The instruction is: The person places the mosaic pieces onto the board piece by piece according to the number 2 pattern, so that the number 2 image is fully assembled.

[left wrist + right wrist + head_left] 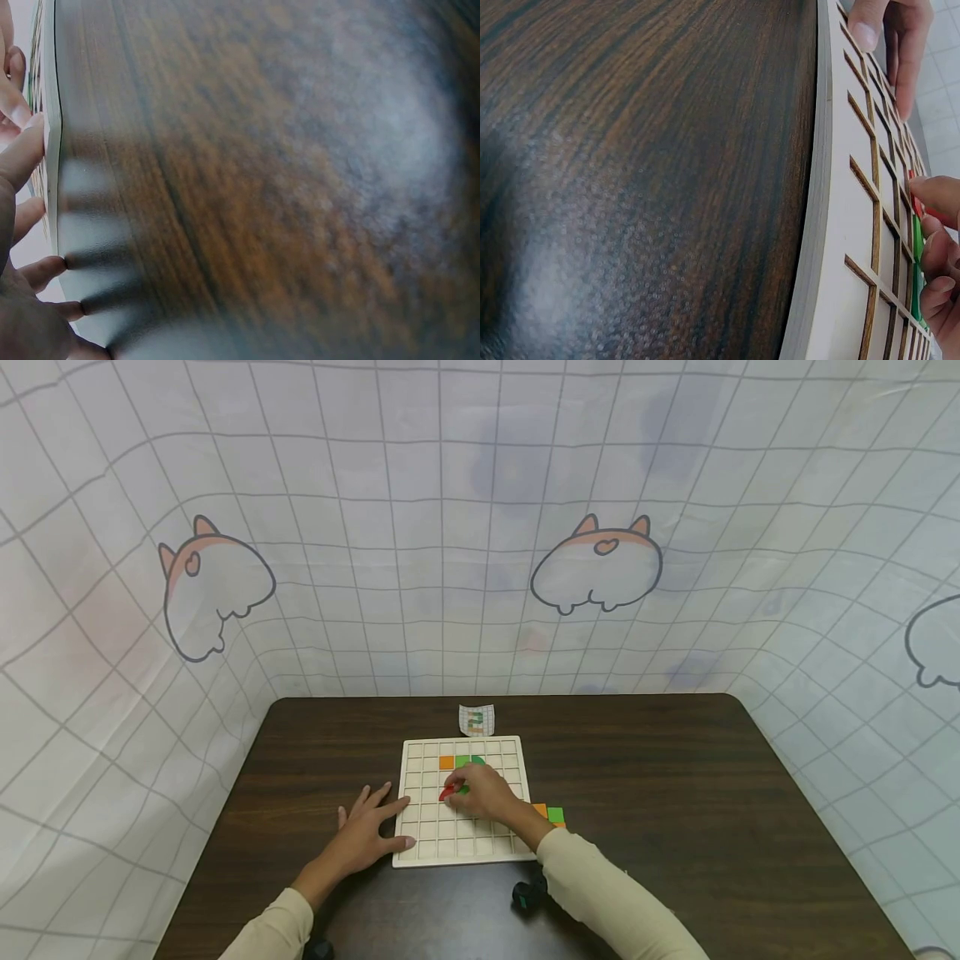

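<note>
A pale wooden grid board (420,853) lies on the dark table. My right hand (486,793) is over its middle, with thumb and fingertips pinching a small red piece (446,792) close to the grid. Beside the red piece, a green piece (463,790) shows partly under the fingers. Farther up sit an orange square tile (447,762), a light green tile (462,761) and a darker green piece (477,760), the last partly covered by the hand. My left hand (363,833) has its fingers spread, the thumb and a fingertip resting on the board's left edge.
Behind the board stands a small printed card (477,721) with a coloured pattern. Loose orange (540,810) and green tiles (556,815) lie at the board's right edge, partly behind my right forearm. A black object (528,896) is near that sleeve. A grid-patterned curtain (465,527) surrounds the table.
</note>
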